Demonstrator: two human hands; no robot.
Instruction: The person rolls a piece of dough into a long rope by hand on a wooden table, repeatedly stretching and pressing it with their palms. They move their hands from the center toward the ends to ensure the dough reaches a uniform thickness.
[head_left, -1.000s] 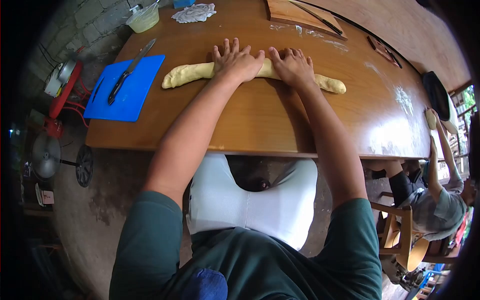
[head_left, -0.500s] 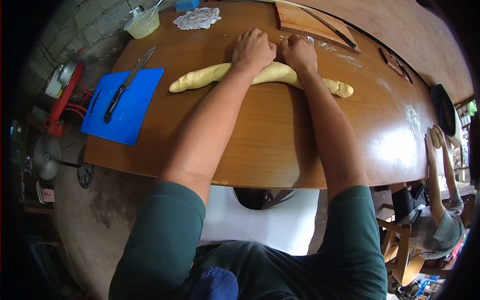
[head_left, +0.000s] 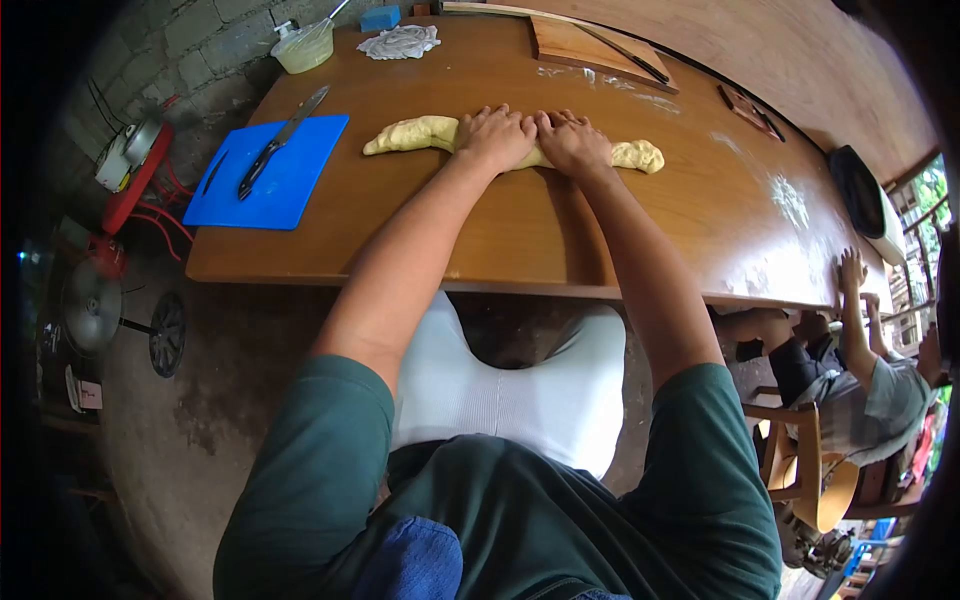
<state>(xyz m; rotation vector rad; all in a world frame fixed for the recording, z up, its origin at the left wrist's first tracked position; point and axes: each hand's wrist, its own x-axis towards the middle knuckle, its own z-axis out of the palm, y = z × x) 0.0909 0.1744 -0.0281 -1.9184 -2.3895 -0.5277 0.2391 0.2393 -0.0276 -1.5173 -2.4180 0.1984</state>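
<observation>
A long roll of pale yellow dough (head_left: 410, 134) lies crosswise on the wooden table (head_left: 400, 225), its lumpy ends showing on both sides of my hands. On the middle of the dough rests my left hand (head_left: 497, 140), palm down with the fingers stretched forward. Close beside it, my right hand (head_left: 573, 145) also lies on the dough, open, its thumb near the left one. The part of the roll beneath both palms is mostly hidden.
To the left, a black-handled knife (head_left: 283, 145) lies on a blue cutting board (head_left: 300, 190). A tub (head_left: 303, 50) with a whisk, a crumpled cloth (head_left: 400, 42) and a wooden board (head_left: 590, 55) sit at the back. Another person (head_left: 870, 390) sits at right.
Both hands have come back toward me, from curled beyond the dough to flat on top of it. The view has shifted, and the other person's hands have moved apart.
</observation>
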